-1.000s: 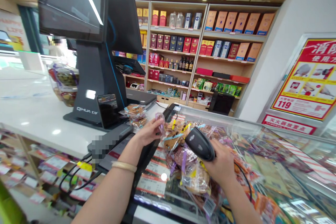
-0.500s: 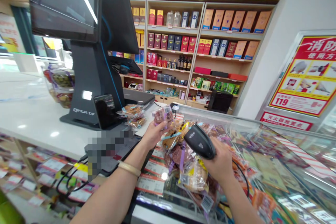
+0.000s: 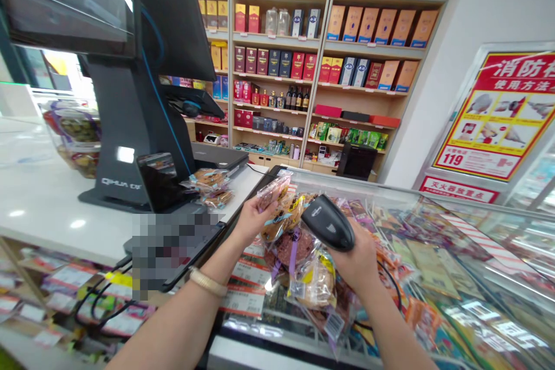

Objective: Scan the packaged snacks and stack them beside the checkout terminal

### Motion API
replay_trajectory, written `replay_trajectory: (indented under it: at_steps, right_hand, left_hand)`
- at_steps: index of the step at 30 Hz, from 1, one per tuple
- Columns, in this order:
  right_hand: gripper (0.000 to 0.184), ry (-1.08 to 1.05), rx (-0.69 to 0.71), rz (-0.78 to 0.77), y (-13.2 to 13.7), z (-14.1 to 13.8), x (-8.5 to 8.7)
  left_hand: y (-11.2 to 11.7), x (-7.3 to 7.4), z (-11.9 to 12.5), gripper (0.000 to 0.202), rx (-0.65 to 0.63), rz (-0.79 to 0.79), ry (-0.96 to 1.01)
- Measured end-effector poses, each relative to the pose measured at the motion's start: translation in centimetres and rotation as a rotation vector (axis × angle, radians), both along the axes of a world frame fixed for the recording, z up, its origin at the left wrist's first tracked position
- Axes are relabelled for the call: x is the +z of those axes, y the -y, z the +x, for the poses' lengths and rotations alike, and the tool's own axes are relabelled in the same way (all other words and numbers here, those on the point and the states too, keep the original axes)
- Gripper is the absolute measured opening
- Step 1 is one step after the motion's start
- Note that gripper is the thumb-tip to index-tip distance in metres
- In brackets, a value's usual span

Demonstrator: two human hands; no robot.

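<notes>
- I have both hands in sight through the head camera, apart from each other, each closed on something.
- The right hand [image 3: 358, 257] is wrapped round the black barcode scanner [image 3: 327, 222], my landmark here; I cannot tell whether a finger sits on its trigger, since the underside is hidden.
- The left hand [image 3: 255, 219], left of the scanner, pinches a clear-wrapped snack packet [image 3: 272, 192] between thumb and fingers. The packet is tilted, near the scanner's nose but not touching it.
- A pale bracelet [image 3: 208, 283] circles the left wrist, lower left of the scanner.
- Under and just in front of the scanner I see a heap of wrapped cookies [image 3: 296, 247], some with purple strips; a yellow-marked cookie packet [image 3: 319, 286] lies on the near side.
- The heap lies on a glass display counter [image 3: 277, 347], which spreads below and right of the scanner. Red-and-white price tags [image 3: 243, 280] show left of the heap.
- A black cable [image 3: 395, 286] loops right of the scanner, past the right wrist.
- Well left of the scanner stands a QIHUA checkout terminal [image 3: 134, 127], with more cookie packs [image 3: 211, 179] beside its foot.
- Far behind the scanner I make out display shelves [image 3: 277, 40] of boxes and bottles; to its right hangs a red-and-yellow poster [image 3: 498, 118].
</notes>
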State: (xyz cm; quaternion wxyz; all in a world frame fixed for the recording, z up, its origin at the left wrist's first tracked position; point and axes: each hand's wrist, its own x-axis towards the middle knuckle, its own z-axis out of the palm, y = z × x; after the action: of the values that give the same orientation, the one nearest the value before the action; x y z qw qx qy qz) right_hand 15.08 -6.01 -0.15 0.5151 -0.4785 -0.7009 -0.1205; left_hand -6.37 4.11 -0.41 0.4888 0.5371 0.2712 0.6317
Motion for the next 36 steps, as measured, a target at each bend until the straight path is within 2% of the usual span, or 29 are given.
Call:
replay_trajectory:
  at_steps: [3, 6, 11, 13, 16, 22, 27, 32, 36]
  right_hand:
    - [0.014, -0.002, -0.002, -0.004, 0.0, 0.1, 0.0]
    - [0.013, 0.020, -0.017, 0.004, 0.0, 0.2, -0.2]
    - [0.011, 0.049, -0.029, 0.044, -0.1, 0.4, -0.6]
    - [0.011, 0.058, -0.035, 0.055, -0.1, 0.4, -0.7]
    - [0.010, 0.067, -0.040, 0.055, -0.2, 0.4, -0.8]
    - [0.010, 0.064, -0.040, 0.038, -0.3, 0.5, -1.0]
    - [0.008, 0.058, -0.039, 0.035, -0.3, 0.5, -1.0]
    - [0.008, 0.066, -0.042, 0.041, -0.4, 0.5, -1.0]
    - [0.008, 0.084, -0.035, 0.036, -0.3, 0.6, -1.0]
  left_hand:
    - [-0.1, -0.2, 0.1, 0.047, 0.025, -0.034, 0.010]
    - [-0.4, -0.4, 0.3, 0.038, 0.054, -0.119, 0.130]
    - [-1.6, -0.2, -0.6, 0.014, 0.099, -0.485, 0.529]
    - [-2.3, 0.1, -1.4, 0.015, 0.123, -0.579, 0.626]
    - [-3.1, 0.2, -2.5, 0.025, 0.089, -0.645, 0.688]
    - [-3.3, -0.2, -2.7, 0.035, -0.095, -0.758, 0.712]
    - [-3.8, -1.0, -2.7, 0.032, 0.014, -0.788, 0.723]
    - [-4.2, -1.5, -3.1, 0.026, 0.013, -0.830, 0.654]
    - [-4.2, -2.2, -2.9, 0.024, 0.014, -0.788, 0.591]
